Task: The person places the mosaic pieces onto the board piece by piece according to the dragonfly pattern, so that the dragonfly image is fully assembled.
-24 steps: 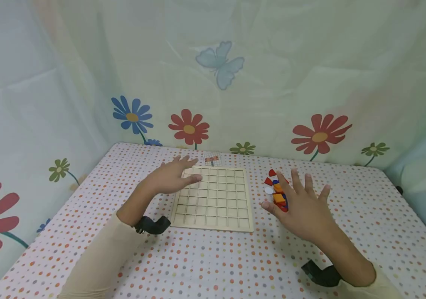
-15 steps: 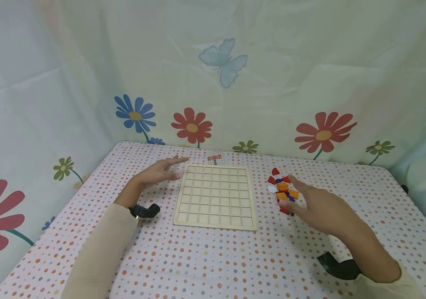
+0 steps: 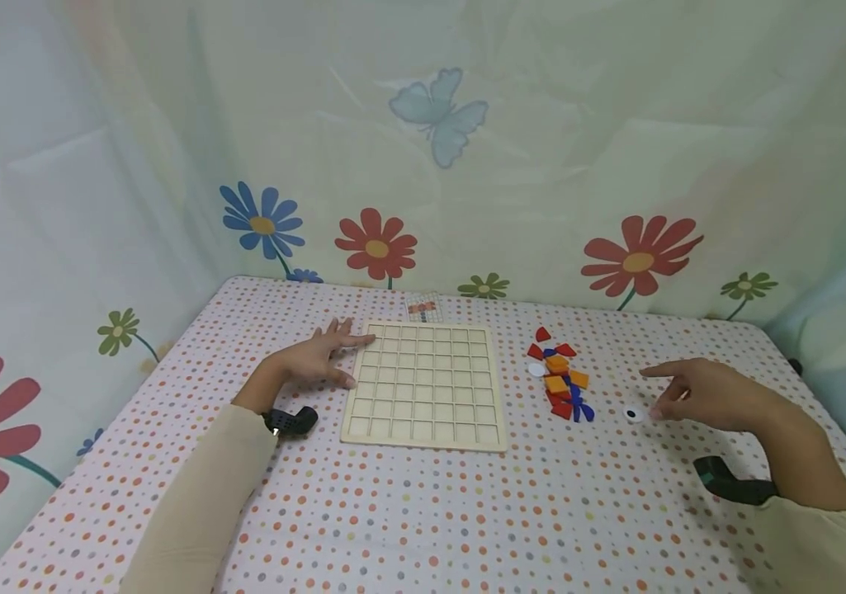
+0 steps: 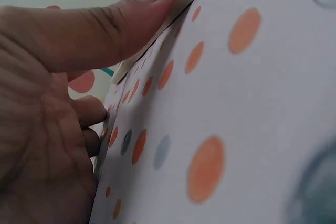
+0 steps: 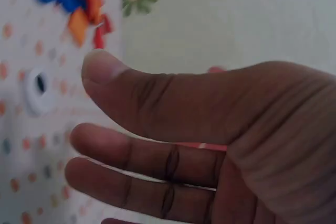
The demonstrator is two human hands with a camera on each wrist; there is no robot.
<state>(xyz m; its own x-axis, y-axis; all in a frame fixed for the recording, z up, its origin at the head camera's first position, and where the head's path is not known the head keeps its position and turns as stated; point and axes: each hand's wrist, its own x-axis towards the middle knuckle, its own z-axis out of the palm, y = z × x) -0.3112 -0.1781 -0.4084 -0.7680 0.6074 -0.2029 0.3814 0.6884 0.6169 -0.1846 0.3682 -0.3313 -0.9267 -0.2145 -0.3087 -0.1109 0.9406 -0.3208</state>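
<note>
My left hand (image 3: 313,358) is at the left edge of a pale wooden grid board (image 3: 423,384). Its fingers are spread, with the thumb and index fingertips at the frame; up close, in the left wrist view, the thumb (image 4: 121,35) meets the board's side. Over the table's right part is my right hand (image 3: 723,398), index finger stretched out and nothing in its grasp. A white disc with a black dot (image 3: 633,414) lies on the cloth just left of its thumb; the right wrist view shows the same disc (image 5: 34,98) apart from the fingertips.
Right of the board lies a loose pile of small red, orange and blue pieces (image 3: 558,386), with another white disc (image 3: 536,370) at its left. A small printed pattern card (image 3: 423,308) lies behind the board. The dotted cloth (image 3: 408,511) ends at a flowered curtain.
My left hand has drawn back from over the board to its left edge. The right hand has moved right, off the pieces, and the black-dotted disc has come into view beside it.
</note>
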